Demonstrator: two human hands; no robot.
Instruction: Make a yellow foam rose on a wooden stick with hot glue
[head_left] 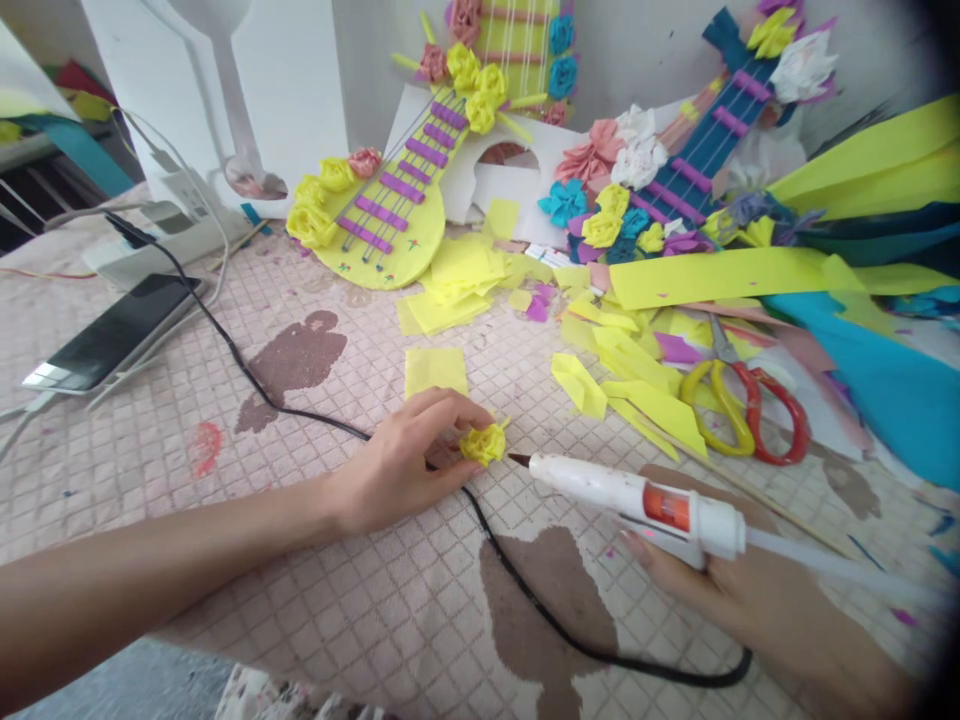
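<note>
Between the fingertips and thumb of my left hand (405,455) is a small yellow paper flower (484,443), held just above the patterned tablecloth (360,600). My right hand (739,580) is wrapped round a white hot glue gun (600,485) with an orange window and a glue stick in its back. The gun's dark nozzle points left at the flower, a short gap away from it. A flat yellow paper square (435,372) lies right behind my left hand. The black cord (517,575) runs across the cloth and passes under that hand.
Scissors (739,410) with yellow and red handles lie at right among yellow paper scraps (637,370) and blue paper (877,370). Flower-trimmed paper guitars (405,190) lean at the back. A phone (112,330) and a power strip (150,240) are at left.
</note>
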